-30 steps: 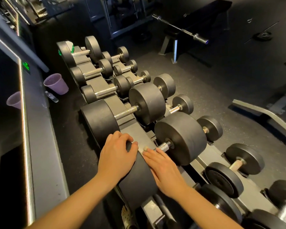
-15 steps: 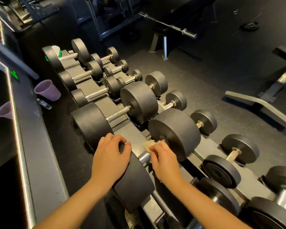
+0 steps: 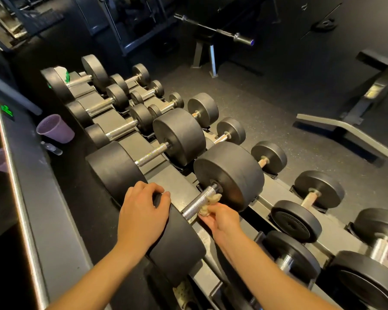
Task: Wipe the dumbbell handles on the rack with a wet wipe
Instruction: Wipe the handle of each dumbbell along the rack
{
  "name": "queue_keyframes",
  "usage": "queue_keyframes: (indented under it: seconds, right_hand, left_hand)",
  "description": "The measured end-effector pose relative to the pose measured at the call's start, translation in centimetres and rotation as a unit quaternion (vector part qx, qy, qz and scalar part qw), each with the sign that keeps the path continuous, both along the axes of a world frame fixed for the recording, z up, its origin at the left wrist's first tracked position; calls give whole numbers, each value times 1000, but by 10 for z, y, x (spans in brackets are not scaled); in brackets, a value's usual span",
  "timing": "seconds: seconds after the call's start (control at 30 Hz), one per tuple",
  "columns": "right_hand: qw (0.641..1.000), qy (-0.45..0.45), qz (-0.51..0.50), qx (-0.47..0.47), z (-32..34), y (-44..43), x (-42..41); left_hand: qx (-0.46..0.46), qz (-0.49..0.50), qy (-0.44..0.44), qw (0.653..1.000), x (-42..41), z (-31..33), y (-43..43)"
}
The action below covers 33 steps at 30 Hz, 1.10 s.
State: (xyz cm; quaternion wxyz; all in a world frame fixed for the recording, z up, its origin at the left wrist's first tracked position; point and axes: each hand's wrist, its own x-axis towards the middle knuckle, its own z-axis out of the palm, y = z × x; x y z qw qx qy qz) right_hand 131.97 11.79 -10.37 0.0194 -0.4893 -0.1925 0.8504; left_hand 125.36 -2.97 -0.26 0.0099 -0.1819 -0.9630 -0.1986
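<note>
A large black dumbbell lies across the grey rack [image 3: 184, 191] in front of me, its knurled chrome handle [image 3: 198, 202] bare on top. My right hand [image 3: 222, 217] pinches a crumpled, yellowed wet wipe [image 3: 210, 203] against the near side of that handle, close to the far weight head [image 3: 230, 174]. My left hand [image 3: 141, 214] rests over the top edge of the near weight head [image 3: 177, 240], fingers curled on its rim. Several more dumbbells with chrome handles lie in rows further along the rack.
A purple cup [image 3: 55, 128] and a small clear bottle [image 3: 52, 148] sit on the grey ledge [image 3: 52, 220] to the left. A wipe packet with green print [image 3: 63, 72] sits at the rack's far end. A bench [image 3: 345, 133] and barbell [image 3: 217, 30] stand on the dark floor to the right.
My right hand has slid from on top of the handle down to its near side with the wipe, uncovering the chrome. My left hand has stayed on the near weight head.
</note>
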Motion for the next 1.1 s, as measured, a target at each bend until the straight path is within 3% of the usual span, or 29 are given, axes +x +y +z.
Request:
queue_keyframes:
  seconds: [0.07,0.13,0.27,0.43,0.6,0.7,0.77,0.87,0.97,1.03,1.1]
  right_hand:
    - [999,-8,2,-42,2,-8,-8]
    - [995,-5,83,-51,7,-20,-7]
    - [962,-25,270,35,14,-20,4]
    - [973,-12,230,0,1,-12,4]
    - [955,36,273,109,8,-17,22]
    - [918,78,314,230,13,-13,28]
    - [847,98,361,377,14,-10,28]
    - [661,146,413,609,20,-2,19]
    - [491,210,448,717,21,4,-1]
    - [380,157,456,790,20,10,-19]
    - [335,35,442,831,21,22,-31]
  left_hand:
    - [1,0,-1,1000,0,0,0]
    - [-3,3,1,1000,-1,0,0]
    - [-1,9,0,1000,0,0,1]
    - [2,9,-3,1000,-1,-1,0]
    - [-1,12,-7,1000,-2,-3,-1]
    - [1,11,-11,1000,-2,-3,-2]
    - [0,12,-11,1000,-3,-3,-1]
    - [3,13,-11,1000,-2,-2,-1]
    - [4,14,-14,1000,-2,-2,-1]
    - [6,14,-17,1000,-2,-2,-2]
    - [13,14,-19,1000,-2,-2,-2]
